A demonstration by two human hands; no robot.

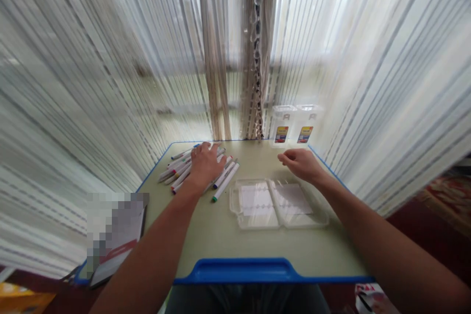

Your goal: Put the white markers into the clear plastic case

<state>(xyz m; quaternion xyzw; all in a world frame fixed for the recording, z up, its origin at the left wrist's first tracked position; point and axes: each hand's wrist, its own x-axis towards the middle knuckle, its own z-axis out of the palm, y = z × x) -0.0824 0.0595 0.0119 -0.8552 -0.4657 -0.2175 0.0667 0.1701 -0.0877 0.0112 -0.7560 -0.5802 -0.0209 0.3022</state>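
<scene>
My left hand [206, 163] rests over a pile of white markers with coloured ends [180, 172] on the table's left side. Its fingers are spread and bent down onto the pile; whether any marker is gripped is not visible. Separate at the pile's right edge lies a marker with a green end [226, 182]. On the other side, my right hand [300, 164] is closed in a loose fist above the table, with nothing showing in it. Nearer to me, between my forearms, an open clear plastic case [272, 206] lies flat, pale sheets inside both halves.
Two clear cases with yellow-and-blue labels [281, 134] stand upright at the back right. A dark-edged flat object [142, 221], partly pixelated, lies at the left edge. String curtains [176, 59] hang around the pale table [213, 240], which has a blue rim [243, 271].
</scene>
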